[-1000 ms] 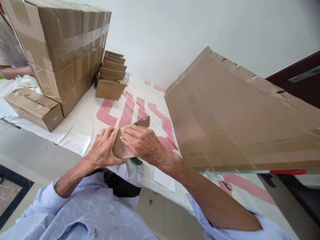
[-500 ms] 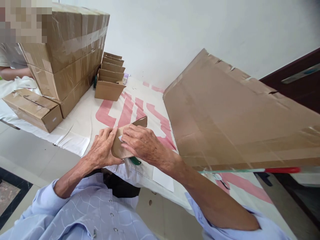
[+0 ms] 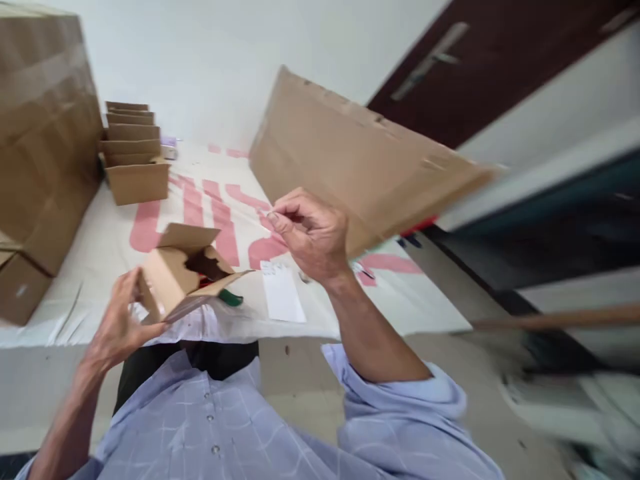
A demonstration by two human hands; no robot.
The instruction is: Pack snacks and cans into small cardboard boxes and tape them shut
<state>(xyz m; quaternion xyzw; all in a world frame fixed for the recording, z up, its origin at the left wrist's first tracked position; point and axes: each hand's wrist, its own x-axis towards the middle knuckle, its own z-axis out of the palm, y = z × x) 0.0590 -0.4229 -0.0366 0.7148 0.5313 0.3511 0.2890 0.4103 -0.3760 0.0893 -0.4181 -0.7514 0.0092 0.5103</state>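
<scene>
My left hand (image 3: 117,323) grips the left end of a small brown cardboard box (image 3: 169,277) at the table's front edge. The box lies tilted with its flaps open to the right, and something red shows inside. Raised over the table to the right of the box, my right hand (image 3: 317,237) has thumb and fingers pinched together. Whatever is between those fingertips, if anything, is too small to make out. A green object (image 3: 231,298) pokes out beside the box's lower flap. Between the box and my right arm lies a white paper sheet (image 3: 283,293) with writing on it.
Several open small boxes (image 3: 137,183) stand in a row at the back left, next to tall taped cartons (image 3: 45,133). A large cardboard panel (image 3: 345,160) leans at the right of the cloth-covered table (image 3: 100,267). Beyond it is a dark door (image 3: 450,80).
My right hand has left the box and moved up and right, fingers pinched. The box has turned, so its open end shows. The view has swung right.
</scene>
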